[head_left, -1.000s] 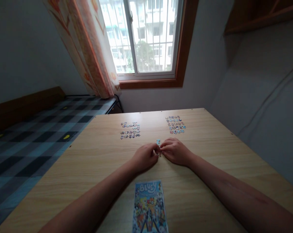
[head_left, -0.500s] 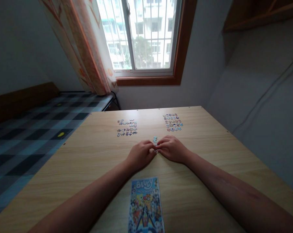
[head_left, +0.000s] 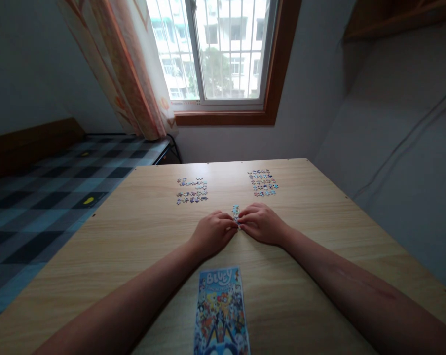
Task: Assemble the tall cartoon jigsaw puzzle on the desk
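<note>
Since a second ago little has shifted: both hands stay pressed together at mid-bench, and the whole scene sits slightly higher in the head view. The left hand [head_left: 212,232] and right hand [head_left: 263,225] are curled shut, fingertips meeting and pinching a small strip of joined puzzle pieces [head_left: 236,212] that lies on the bench [head_left: 134,246] between them. Beyond the hands lie two loose groups of pieces, the left group [head_left: 192,191] and the right group [head_left: 263,182], well apart. A colourful picture card [head_left: 220,310] lies near the bench's close edge, between the forearms.
</note>
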A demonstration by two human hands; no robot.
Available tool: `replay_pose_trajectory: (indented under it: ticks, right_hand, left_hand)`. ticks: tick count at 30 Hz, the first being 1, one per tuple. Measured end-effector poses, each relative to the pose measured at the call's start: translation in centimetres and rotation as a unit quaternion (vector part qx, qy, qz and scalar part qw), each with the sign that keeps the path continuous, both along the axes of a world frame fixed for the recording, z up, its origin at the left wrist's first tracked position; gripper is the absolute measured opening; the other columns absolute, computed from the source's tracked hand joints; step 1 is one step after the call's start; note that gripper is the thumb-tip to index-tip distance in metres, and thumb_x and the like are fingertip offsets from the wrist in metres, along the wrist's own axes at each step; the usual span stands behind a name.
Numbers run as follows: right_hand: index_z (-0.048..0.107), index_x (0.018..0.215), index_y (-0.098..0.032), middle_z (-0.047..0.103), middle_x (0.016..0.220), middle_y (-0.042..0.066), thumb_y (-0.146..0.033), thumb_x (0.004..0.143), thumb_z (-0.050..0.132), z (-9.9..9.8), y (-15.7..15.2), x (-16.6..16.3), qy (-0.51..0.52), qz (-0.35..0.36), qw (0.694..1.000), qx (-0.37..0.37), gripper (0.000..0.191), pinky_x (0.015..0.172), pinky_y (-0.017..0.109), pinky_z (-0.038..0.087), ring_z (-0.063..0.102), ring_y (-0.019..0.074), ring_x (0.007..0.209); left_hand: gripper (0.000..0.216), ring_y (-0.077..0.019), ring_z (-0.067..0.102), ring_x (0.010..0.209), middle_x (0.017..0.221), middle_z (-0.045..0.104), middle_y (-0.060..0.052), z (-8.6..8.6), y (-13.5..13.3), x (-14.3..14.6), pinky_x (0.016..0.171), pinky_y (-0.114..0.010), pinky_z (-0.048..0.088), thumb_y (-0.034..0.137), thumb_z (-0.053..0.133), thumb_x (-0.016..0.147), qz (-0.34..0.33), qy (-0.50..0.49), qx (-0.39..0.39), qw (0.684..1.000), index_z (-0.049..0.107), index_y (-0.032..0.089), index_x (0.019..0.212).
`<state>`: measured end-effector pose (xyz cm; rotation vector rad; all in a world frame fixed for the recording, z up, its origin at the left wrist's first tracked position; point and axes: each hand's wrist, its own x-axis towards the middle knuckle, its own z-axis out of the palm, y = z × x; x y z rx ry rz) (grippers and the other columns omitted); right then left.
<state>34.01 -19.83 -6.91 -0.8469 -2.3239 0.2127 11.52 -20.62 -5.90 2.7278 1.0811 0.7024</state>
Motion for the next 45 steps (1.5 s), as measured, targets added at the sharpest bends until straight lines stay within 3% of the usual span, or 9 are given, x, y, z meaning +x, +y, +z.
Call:
replay_pose_trajectory:
  ticks: [19, 25, 30, 36, 45]
  right_hand:
    - [0.077, 0.098, -0.025, 0.078, 0.101, 0.003, -0.022, 0.088, 0.071, -0.4, 0.3, 0.2, 0.028, 0.002, 0.999, 0.024, 0.012, 0.091, 0.039, 0.051, 0.069, 0.0209, 0.095]
    - [0.077, 0.089, -0.024, 0.078, 0.093, 0.004, -0.019, 0.089, 0.067, -0.2, 0.1, 0.5, 0.075, -0.068, 0.993, 0.060, 0.011, 0.096, 0.044, 0.048, 0.067, 0.0229, 0.096]
    - [0.076, 0.084, -0.023, 0.074, 0.084, 0.004, -0.019, 0.090, 0.066, 0.0, -0.2, 0.6, 0.078, -0.096, 0.991, 0.046, 0.012, 0.091, 0.042, 0.048, 0.064, 0.0213, 0.085]
    - [0.076, 0.081, -0.022, 0.072, 0.078, 0.005, -0.019, 0.089, 0.066, 0.0, -0.3, 0.5, 0.051, -0.072, 0.996, 0.022, 0.013, 0.082, 0.040, 0.047, 0.060, 0.0216, 0.081]
    - [0.077, 0.080, -0.021, 0.072, 0.075, 0.005, -0.019, 0.088, 0.066, 0.2, -0.3, 0.7, 0.016, -0.042, 0.999, 0.001, 0.013, 0.079, 0.038, 0.046, 0.058, 0.0206, 0.077]
  left_hand:
    - [0.012, -0.0201, 0.068, 0.091, 0.096, 0.077, -0.002, -0.1, -0.1, 0.2, 0.084, -0.035, 0.055, 0.026, 0.067, 0.090, 0.018, -0.016, -0.010, 1.000, 0.079, 0.025, 0.092]
    - [0.015, -0.0209, 0.067, 0.092, 0.097, 0.076, -0.005, 0.3, -0.5, -0.7, 0.085, -0.037, 0.056, 0.029, 0.064, 0.092, 0.033, -0.023, -0.001, 0.999, 0.078, 0.024, 0.095]
    - [0.020, -0.0216, 0.063, 0.095, 0.113, 0.071, -0.007, 0.4, -0.8, -1.1, 0.086, -0.041, 0.056, 0.031, 0.061, 0.093, 0.009, 0.002, 0.008, 1.000, 0.078, 0.029, 0.105]
    - [0.023, -0.0220, 0.062, 0.096, 0.122, 0.067, -0.009, 0.3, -0.8, -0.8, 0.088, -0.044, 0.056, 0.029, 0.060, 0.093, 0.015, 0.024, 0.011, 1.000, 0.077, 0.029, 0.109]
    - [0.026, -0.0232, 0.061, 0.100, 0.116, 0.069, -0.008, 0.3, -0.7, -0.7, 0.090, -0.043, 0.055, 0.023, 0.057, 0.093, 0.016, 0.020, 0.008, 1.000, 0.076, 0.026, 0.111]
